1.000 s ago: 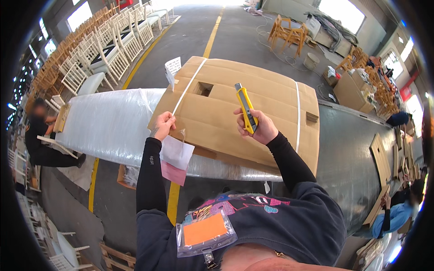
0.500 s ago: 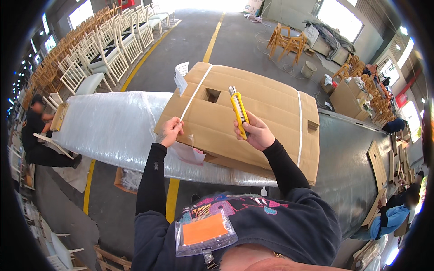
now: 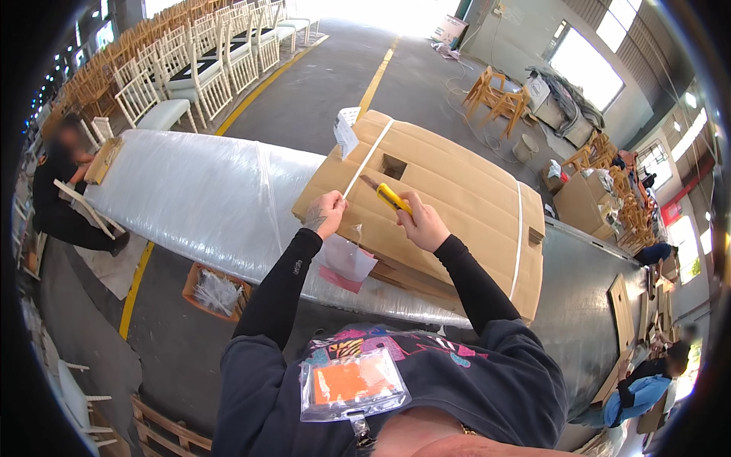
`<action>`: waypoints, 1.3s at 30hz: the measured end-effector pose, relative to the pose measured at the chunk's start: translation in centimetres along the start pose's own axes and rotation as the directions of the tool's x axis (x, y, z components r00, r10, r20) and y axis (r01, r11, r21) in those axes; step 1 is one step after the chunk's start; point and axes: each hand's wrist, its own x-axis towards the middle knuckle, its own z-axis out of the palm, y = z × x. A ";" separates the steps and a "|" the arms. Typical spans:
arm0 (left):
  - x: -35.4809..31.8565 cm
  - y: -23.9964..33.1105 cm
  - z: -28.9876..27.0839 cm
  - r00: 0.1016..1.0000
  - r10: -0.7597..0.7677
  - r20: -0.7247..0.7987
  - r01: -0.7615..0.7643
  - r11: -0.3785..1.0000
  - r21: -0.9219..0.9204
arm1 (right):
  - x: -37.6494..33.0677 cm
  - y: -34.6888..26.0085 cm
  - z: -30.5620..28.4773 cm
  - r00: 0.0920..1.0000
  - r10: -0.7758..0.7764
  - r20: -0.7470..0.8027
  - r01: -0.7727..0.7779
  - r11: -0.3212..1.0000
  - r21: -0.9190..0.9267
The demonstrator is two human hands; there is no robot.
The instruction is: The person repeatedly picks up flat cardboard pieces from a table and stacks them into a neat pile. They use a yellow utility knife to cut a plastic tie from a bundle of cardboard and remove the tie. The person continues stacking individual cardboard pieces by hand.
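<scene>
A bundle of flat cardboard (image 3: 449,206) lies across the plastic-wrapped table, bound by two white straps. My left hand (image 3: 327,213) pinches the left strap (image 3: 368,160) near the bundle's front left edge. In my right hand (image 3: 423,222) is a yellow utility knife (image 3: 392,198), its blade out and pointing left toward that strap. Whether the blade touches the strap I cannot tell. A white paper sheet (image 3: 345,137) sticks up at the far left corner. Below my left hand, a clear plastic sleeve with pink paper (image 3: 340,276) hangs over the front edge.
Clear film covers the table (image 3: 205,175). A person (image 3: 65,183) works at its left end; another person in blue (image 3: 647,381) is at the far right. White chairs (image 3: 202,72) stand in rows at back left. A box of plastic scraps (image 3: 215,292) sits on the floor.
The knife has swung from upright to pointing left, and its blade has come close to the left strap. My left hand still grips the strap. The whole view has shifted.
</scene>
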 end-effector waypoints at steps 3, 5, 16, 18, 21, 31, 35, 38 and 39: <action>-0.1 -0.3 -0.3 1.000 0.026 -0.017 -0.026 1.000 -0.006 | 1.0 -1.5 0.5 0.989 -0.128 0.075 0.143 0.959 -0.243; -0.3 -0.3 -0.3 0.999 0.027 -0.024 -0.027 1.000 0.008 | 1.3 -2.0 1.0 0.977 -0.177 0.120 0.206 0.925 -0.318; -0.2 -0.6 0.8 0.989 0.102 -0.109 -0.102 0.995 0.004 | 2.1 -2.8 2.7 0.979 -0.107 0.174 0.170 0.899 -0.403; -0.1 -0.9 1.2 0.987 0.102 -0.126 -0.100 0.995 0.018 | 2.2 -2.7 2.9 0.980 -0.107 0.170 0.166 0.906 -0.389; 0.2 -1.4 1.6 0.968 0.118 -0.222 -0.123 0.992 -0.007 | 2.3 -2.7 3.4 0.979 -0.124 0.162 0.177 0.911 -0.372; -1.2 -1.8 -2.4 1.000 0.012 0.019 0.002 0.790 -0.614 | 0.7 -2.2 2.4 0.997 0.071 0.008 -0.071 0.988 0.133; -5.7 4.1 -2.6 0.951 0.308 0.041 -0.298 0.941 -0.161 | -4.3 0.1 1.6 0.908 0.230 -0.349 0.060 0.755 0.653; -7.8 10.8 -2.1 0.749 0.662 0.034 -0.657 0.734 0.174 | -8.7 0.6 -0.8 0.815 0.352 -0.461 0.149 0.640 0.753; -8.4 12.0 -1.0 0.694 0.716 0.077 -0.717 0.677 0.167 | -10.2 0.5 -1.8 0.772 0.407 -0.489 0.154 0.626 0.764</action>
